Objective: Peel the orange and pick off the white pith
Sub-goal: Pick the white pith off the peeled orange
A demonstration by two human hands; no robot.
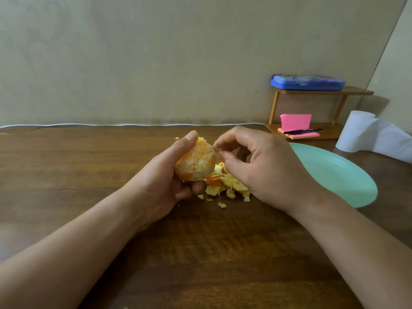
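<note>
From the head camera, the left hand holds the orange just above the brown wooden desk, with the thumb laid over the top of the fruit and the fingers curled round beneath it. The orange is already stripped of its skin and patchy with pale pith. The right hand meets it from the right, its thumb and forefinger pinched together on a small bit of white pith at the fruit's edge, the other fingers loosely curled. A pile of peel scraps lies on the desk under the two hands. To the right sits a mint-green plate, and beyond it a paper roll and a small wooden shelf bearing a blue case.
</note>
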